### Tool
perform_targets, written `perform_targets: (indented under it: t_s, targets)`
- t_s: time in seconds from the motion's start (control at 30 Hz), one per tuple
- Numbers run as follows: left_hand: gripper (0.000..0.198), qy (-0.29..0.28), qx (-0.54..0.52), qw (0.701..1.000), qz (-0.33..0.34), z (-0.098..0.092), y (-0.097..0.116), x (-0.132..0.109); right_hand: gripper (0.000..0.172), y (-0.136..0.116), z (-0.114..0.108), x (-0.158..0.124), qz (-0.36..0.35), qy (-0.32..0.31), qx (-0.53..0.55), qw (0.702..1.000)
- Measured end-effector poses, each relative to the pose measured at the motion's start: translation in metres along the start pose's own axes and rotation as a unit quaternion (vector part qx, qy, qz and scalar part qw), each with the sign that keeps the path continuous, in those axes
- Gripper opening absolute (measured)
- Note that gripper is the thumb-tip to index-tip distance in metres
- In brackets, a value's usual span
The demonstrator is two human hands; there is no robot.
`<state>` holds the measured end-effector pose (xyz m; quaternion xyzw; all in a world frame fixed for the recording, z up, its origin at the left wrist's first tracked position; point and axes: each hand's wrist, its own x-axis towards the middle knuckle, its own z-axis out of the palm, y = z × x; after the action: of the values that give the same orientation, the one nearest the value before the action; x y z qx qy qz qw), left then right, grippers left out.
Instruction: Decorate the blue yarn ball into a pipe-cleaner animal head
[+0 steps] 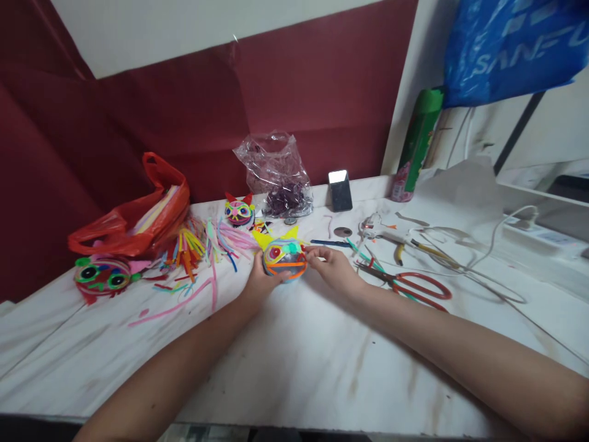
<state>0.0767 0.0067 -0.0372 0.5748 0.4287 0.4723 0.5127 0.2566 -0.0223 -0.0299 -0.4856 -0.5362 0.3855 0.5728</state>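
Observation:
A round animal-face craft (288,265) of coiled pipe cleaners on a grey base, with yellow ears, a red eye and an orange band, stands upright at the middle of the table. My left hand (265,277) is closed around its left and lower side, thumb across the bottom front. At the craft's right edge, my right hand (329,263) pinches what looks like a small red pipe cleaner, mostly hidden by the fingertips. Red-handled scissors (409,287) lie to the right of my right hand. Loose pipe cleaners (191,245) are heaped to the left.
Two finished-looking face crafts, one green-eyed (103,277) and one red-eared (239,212), sit left and behind. A red bag (138,224), clear plastic bag (280,175), phone (340,191) and green can (416,144) stand at the back. Cables (488,270) and pliers (435,250) lie right.

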Motion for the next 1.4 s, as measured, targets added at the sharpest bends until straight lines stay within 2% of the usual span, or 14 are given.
perform_targets:
  t_s: [0.2,0.57,0.8,1.27,1.4]
  targets:
    - [0.076,0.018,-0.003,0.999,0.034,0.006,-0.006,-0.003,0.017,0.002,0.005,-0.007,-0.087,0.009,-0.097,0.991]
    - [0.068,0.000,0.001,1.000,0.030,0.004,-0.007,-0.002,0.013,0.004,0.011,-0.011,-0.126,0.033,-0.175,0.976]
    - [0.069,0.003,0.004,0.999,0.046,0.005,-0.009,-0.002,0.011,0.007,0.012,-0.010,-0.130,0.052,-0.184,0.973]
    - [0.070,0.001,-0.007,0.999,0.034,0.005,-0.008,-0.004,0.008,0.003,0.014,-0.012,-0.115,0.057,-0.190,0.973]
    - [0.070,-0.001,-0.017,1.000,0.021,0.006,-0.004,-0.005,0.011,0.002,0.013,-0.010,-0.111,0.054,-0.162,0.979]
